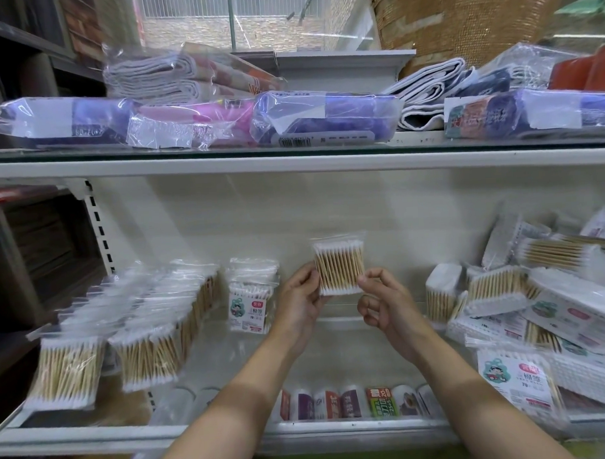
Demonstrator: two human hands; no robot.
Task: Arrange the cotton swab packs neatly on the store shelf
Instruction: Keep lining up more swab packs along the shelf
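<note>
a single cotton swab pack [339, 270] is held upright at the centre of the frame, above the store shelf [332, 334], its left edge pinched by the left hand [298, 303] and its right edge by the thumb and forefinger of the right hand [382, 303], so a placing step is judged to be in hand. next, it would likely be stood beside the labelled pack [250, 308] ending the neat rows [126, 324] at lower left, while a loose heap [523, 297] at right remains unsorted. bagged textiles [324, 120] are seen on the upper shelf.
</note>
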